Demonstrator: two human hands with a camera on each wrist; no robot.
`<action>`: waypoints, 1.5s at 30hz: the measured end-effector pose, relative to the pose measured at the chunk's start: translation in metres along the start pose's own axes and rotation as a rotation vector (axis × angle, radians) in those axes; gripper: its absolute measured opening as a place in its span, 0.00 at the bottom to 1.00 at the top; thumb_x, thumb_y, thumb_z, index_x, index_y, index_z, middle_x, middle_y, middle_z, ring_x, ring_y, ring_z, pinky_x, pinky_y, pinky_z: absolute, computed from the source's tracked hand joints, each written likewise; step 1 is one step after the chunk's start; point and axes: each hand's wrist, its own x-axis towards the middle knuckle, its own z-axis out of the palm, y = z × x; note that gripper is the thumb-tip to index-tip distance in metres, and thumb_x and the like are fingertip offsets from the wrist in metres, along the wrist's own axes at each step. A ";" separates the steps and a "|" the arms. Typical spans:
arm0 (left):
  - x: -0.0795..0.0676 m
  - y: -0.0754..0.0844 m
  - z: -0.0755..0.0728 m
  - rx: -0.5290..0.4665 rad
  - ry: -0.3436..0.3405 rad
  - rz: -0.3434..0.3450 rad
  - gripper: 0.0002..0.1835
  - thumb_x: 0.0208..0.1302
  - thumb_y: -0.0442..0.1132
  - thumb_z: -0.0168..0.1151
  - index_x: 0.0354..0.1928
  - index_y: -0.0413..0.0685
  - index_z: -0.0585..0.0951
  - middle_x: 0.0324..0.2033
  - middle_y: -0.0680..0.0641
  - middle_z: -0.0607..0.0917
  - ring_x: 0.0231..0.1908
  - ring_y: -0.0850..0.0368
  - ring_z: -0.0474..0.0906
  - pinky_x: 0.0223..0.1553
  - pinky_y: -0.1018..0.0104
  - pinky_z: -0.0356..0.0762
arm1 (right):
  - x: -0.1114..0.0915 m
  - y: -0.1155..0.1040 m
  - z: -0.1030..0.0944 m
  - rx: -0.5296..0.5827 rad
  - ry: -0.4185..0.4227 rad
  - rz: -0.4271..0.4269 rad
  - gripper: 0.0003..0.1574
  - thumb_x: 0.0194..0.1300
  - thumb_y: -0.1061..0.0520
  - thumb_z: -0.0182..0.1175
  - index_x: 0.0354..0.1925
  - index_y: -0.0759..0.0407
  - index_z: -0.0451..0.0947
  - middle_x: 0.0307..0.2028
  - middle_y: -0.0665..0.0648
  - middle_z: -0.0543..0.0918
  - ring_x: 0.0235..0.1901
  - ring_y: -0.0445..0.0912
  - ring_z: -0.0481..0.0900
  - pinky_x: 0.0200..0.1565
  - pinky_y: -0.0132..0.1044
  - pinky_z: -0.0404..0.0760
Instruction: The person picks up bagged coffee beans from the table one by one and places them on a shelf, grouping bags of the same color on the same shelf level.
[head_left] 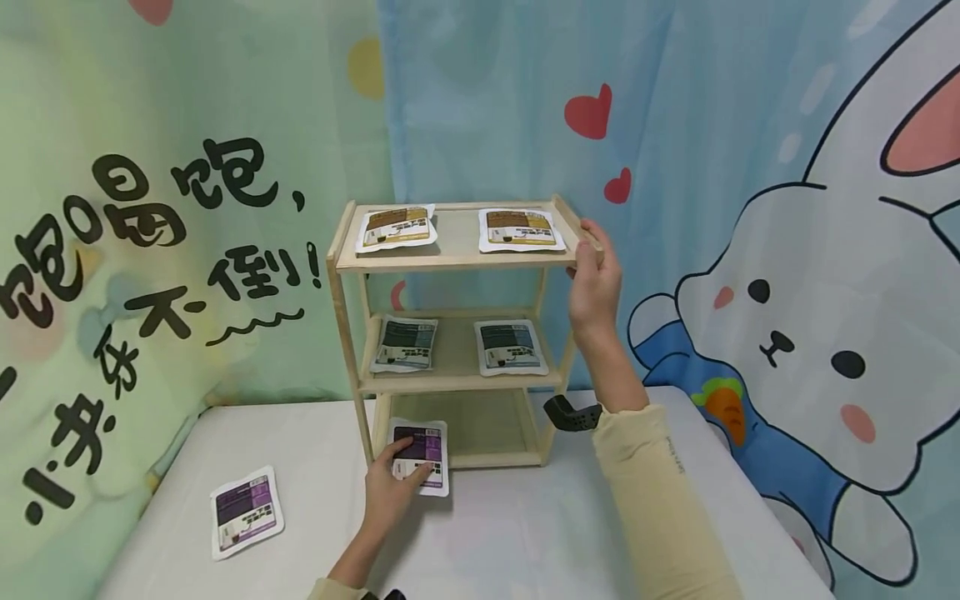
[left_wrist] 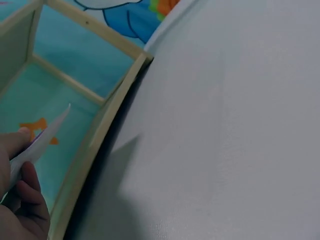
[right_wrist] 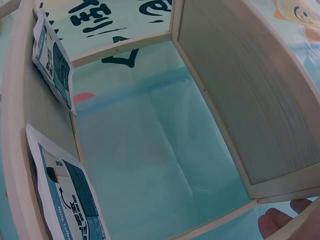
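A white pouch with a purple label (head_left: 431, 446) is pinched in my left hand (head_left: 390, 492), in front of the bottom tier at its left end. The left wrist view shows that pouch (left_wrist: 42, 142) edge-on between thumb and fingers, beside the wooden frame. My right hand (head_left: 596, 287) grips the top right corner of the three-tier wooden shelf (head_left: 457, 384). Its fingertips (right_wrist: 272, 222) show at the corner of the top board in the right wrist view. Another purple-labelled pouch (head_left: 246, 512) lies on the table, left of the shelf.
On the top tier lie two brown-labelled pouches, a left one (head_left: 396, 228) and a right one (head_left: 521, 230). The middle tier carries two teal-labelled pouches, one left (head_left: 405, 343) and one right (head_left: 511, 347). A white-covered table (head_left: 300, 442) bears the shelf; a printed curtain (head_left: 487, 100) hangs behind.
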 end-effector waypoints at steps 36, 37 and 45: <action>0.062 -0.018 0.022 0.050 0.020 -0.133 0.27 0.56 0.36 0.70 0.58 0.37 0.77 0.57 0.30 0.76 0.59 0.36 0.70 0.57 0.44 0.68 | -0.002 0.006 0.000 0.022 -0.024 -0.013 0.29 0.77 0.50 0.38 0.70 0.58 0.63 0.62 0.62 0.68 0.50 0.49 0.73 0.50 0.41 0.72; 0.062 -0.019 0.022 0.058 0.018 -0.133 0.27 0.56 0.36 0.70 0.58 0.38 0.77 0.56 0.30 0.76 0.58 0.36 0.71 0.56 0.44 0.68 | -0.001 0.006 0.000 0.021 -0.027 -0.011 0.29 0.77 0.50 0.38 0.70 0.58 0.63 0.62 0.62 0.68 0.50 0.49 0.73 0.50 0.40 0.72; 0.063 -0.027 0.025 0.136 -0.006 -0.100 0.27 0.57 0.36 0.70 0.59 0.38 0.76 0.54 0.31 0.77 0.55 0.37 0.73 0.55 0.44 0.70 | -0.001 0.004 0.000 0.025 -0.022 -0.015 0.28 0.77 0.50 0.39 0.70 0.56 0.64 0.61 0.63 0.68 0.49 0.48 0.75 0.48 0.38 0.73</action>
